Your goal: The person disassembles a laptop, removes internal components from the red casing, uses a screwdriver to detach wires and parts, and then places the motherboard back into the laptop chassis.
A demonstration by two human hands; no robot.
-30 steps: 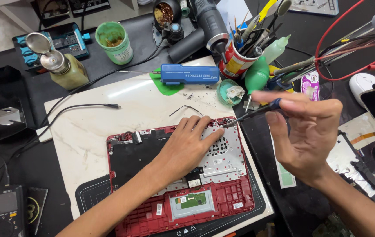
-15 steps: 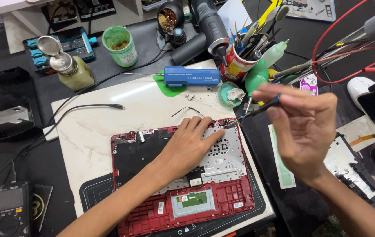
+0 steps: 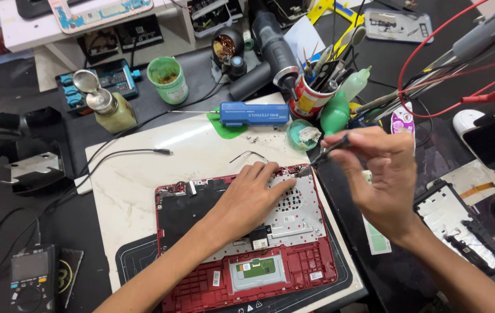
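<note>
On the bench: red laptop shell [image 3: 247,272] lies opened up on a white slab [image 3: 137,179], a black mat [image 3: 137,258] under its near end.
Left hand [image 3: 253,197]: flat and relaxed, fingers loosely spread, pressing down on the perforated metal plate [image 3: 294,211] inside the shell; it grips nothing.
Right hand [image 3: 383,174]: fingers pinched together round a thin dark screwdriver [image 3: 325,153], held at a slant.
Screwdriver tip: down at the shell's top right corner, just beside the left fingertips [image 3: 285,181].
Shell, near edge: grey trackpad board with a green patch [image 3: 257,268].
Red cup [image 3: 308,98]: behind the shell, crammed with upright tools, brushes and tweezers.
Green tub [image 3: 168,78]: back left of the slab, brownish stuff inside; what it is I cannot tell.
Glass bottle [image 3: 108,110]: left of the tub, yellowish liquid, metal dish top.
Blue tool [image 3: 254,114]: lying across the slab's far edge on a green patch.
Multimeter [image 3: 31,281]: bottom left, well apart from both hands.
</note>
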